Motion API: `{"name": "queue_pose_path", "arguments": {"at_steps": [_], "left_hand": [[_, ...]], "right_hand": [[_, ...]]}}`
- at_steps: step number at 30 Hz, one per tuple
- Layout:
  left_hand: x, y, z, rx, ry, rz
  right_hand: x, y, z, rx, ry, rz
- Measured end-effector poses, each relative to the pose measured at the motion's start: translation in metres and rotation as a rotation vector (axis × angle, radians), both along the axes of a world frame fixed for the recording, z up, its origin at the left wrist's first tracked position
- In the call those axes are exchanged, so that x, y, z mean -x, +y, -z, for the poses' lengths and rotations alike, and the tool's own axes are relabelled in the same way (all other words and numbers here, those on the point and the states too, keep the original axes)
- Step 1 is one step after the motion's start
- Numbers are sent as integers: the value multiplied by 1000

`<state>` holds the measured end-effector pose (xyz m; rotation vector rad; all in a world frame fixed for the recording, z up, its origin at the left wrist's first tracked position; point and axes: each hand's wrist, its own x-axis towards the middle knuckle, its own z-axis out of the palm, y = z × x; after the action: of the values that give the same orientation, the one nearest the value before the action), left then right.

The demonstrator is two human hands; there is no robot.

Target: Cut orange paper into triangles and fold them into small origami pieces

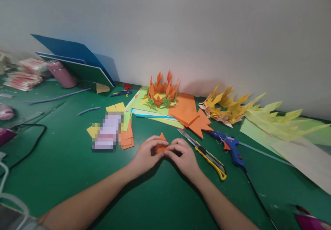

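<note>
The left hand point(148, 151) and the right hand point(183, 154) meet at the middle of the green tabletop point(155, 204), each pinching a small folded piece of orange paper point(161, 147) between thumb and fingers, its pointed tip rising above them; the fingers hide part of its shape. Just beside the right hand lies a box cutter with a yellow-edged handle point(202, 149), its blade pointing away toward the papers, and farther right rests a blue glue gun with an orange trigger point(234, 150), its black cord running toward the near edge. Near the left hand, overlapping orange paper slips point(128, 140) lie next to a pixelated, pale lilac rectangular object point(107, 135), with yellow paper pieces point(115, 106) around it. Beyond the hands, a ring of folded orange paper points with green leaf shapes point(169, 97) stands on a light green sheet point(141, 101), beside large orange paper sheets point(187, 102). To the right of these sits a golden-yellow spiky paper ring point(239, 110), then a pale yellow-green jagged paper strip point(281, 116). At far left, a pink cylindrical bottle point(62, 75) leans near upright blue boards point(77, 56).
</note>
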<state>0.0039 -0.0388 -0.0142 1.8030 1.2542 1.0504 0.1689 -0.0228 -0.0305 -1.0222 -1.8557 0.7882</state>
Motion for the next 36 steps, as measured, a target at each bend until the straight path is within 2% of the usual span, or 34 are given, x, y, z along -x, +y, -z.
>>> {"name": "queue_pose_path", "arguments": {"at_steps": [14,24,36], "left_hand": [[1,1,2,38,-40,22],[0,-1,1,22,-22,-1],[-3,-2,-5,-19,-12,-6]], "right_hand": [[-1,-1,-3,-56,-28,-22],[-1,0,-3,33,-36,-13],[-1,0,-3,109,68,24]]}}
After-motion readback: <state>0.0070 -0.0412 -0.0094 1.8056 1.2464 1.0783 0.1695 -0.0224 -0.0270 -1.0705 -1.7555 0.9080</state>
